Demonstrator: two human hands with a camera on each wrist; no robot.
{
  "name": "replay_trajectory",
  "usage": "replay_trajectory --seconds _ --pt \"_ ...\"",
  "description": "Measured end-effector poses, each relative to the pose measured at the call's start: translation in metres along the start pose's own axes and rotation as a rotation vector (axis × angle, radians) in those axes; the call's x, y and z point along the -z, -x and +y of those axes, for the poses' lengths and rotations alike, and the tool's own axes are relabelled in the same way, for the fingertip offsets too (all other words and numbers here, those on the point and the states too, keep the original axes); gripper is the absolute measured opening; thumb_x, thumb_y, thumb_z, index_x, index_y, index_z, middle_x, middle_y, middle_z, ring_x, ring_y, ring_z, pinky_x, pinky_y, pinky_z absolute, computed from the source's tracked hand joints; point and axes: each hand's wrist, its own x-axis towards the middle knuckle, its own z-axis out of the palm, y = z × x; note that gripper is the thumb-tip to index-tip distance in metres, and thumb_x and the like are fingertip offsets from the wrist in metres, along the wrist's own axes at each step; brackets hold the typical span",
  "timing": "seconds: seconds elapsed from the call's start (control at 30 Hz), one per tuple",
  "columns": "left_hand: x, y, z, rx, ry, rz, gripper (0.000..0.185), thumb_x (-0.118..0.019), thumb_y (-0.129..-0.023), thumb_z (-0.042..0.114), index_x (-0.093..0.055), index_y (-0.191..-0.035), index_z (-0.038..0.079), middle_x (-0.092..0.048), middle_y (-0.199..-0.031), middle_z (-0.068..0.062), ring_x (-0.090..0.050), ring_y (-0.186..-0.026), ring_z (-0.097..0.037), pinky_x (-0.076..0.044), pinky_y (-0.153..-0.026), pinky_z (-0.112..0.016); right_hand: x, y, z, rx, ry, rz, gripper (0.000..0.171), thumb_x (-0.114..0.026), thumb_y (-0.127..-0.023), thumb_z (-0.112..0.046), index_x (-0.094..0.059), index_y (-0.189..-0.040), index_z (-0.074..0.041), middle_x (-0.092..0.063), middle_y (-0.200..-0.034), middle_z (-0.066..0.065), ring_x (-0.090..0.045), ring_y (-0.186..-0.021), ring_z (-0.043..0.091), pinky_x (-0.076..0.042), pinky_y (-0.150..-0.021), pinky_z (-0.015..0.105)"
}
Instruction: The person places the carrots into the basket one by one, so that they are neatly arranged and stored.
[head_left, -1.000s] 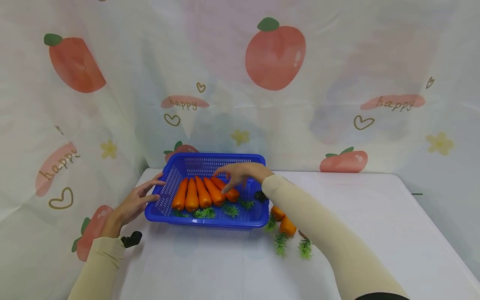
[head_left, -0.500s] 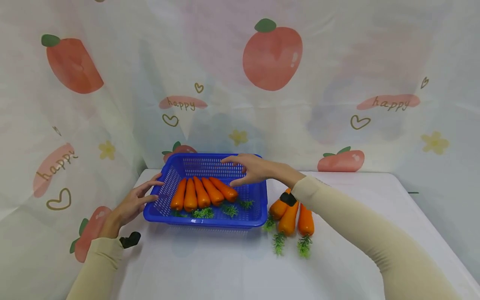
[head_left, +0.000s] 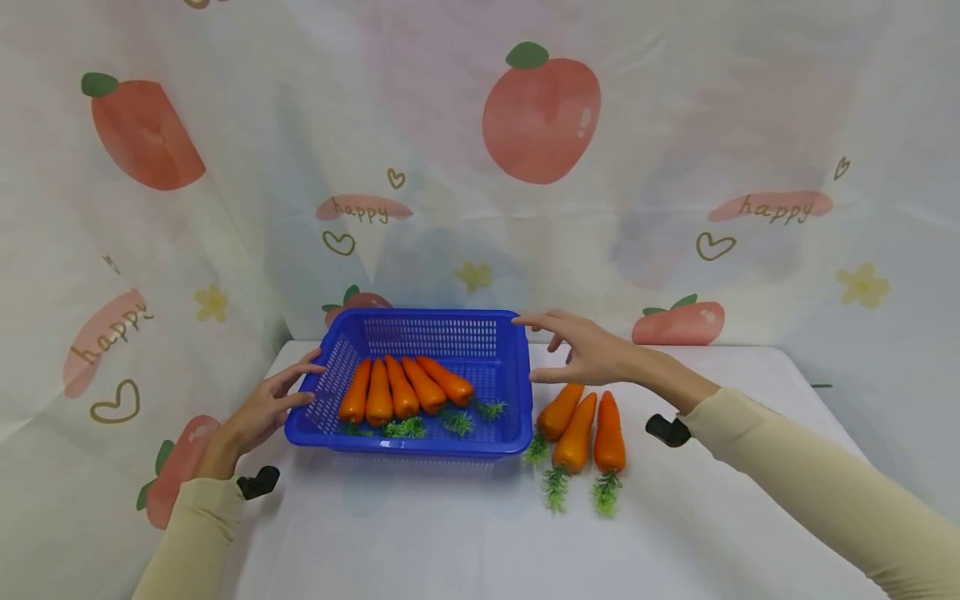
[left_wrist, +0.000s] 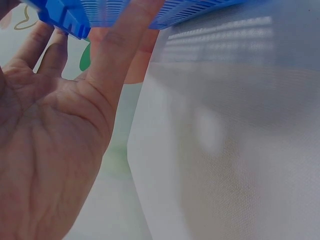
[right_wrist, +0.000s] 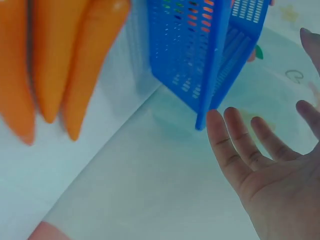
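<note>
Resting on the basket (head_left: 517,392) rim, the left hand (head_left: 258,412) has spread fingers (the right hand (head_left: 592,354), also spread, hovers over three carrots (head_left: 577,429)).

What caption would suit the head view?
Left hand steadies a blue basket of carrots; right hand hovers above three more.

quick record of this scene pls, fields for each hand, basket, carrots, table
left hand: open, fingers on the basket's left rim
right hand: open, holds nothing, above the loose carrots, by the basket's right far corner
basket: blue, perforated, on the table
carrots in basket: four, side by side, green tops toward the person
loose carrots: three, on the table right of the basket, green tops toward the person
table: white cloth
backdrop: fruit-print curtain
</note>
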Motion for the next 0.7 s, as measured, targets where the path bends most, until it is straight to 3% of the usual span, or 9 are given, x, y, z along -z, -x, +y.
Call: replay_trajectory --seconds 0.33,0.7 --pt "0.001 0.000 -0.003 -0.004 0.023 -0.014 0.047 -0.054 -0.106 0.009 -0.044 -0.151 0.004 -0.004 -0.174 0.004 -0.005 -0.154 -0.045 -0.058 -0.093 -0.038 0.010 0.066 0.016 -0.065 -0.045 0.121 0.079 -0.083 -0.088 -0.035 -0.044 -0.156 -0.024 -0.054 -0.140 0.011 -0.064 -0.103 0.022 -0.062 -0.077 0.038" --pt "0.000 -0.001 -0.002 0.004 0.012 -0.005 0.048 -0.056 -0.105 0.010 -0.045 -0.152 0.008 -0.005 -0.174 0.005 -0.002 -0.154 -0.047 -0.059 -0.092 -0.036 0.000 0.103 0.029 -0.080 -0.050 0.216 0.074 -0.083 -0.088 -0.029 -0.048 -0.153 -0.019 -0.059 -0.132 0.010 -0.068 -0.099 0.022 -0.063 -0.074 0.038"
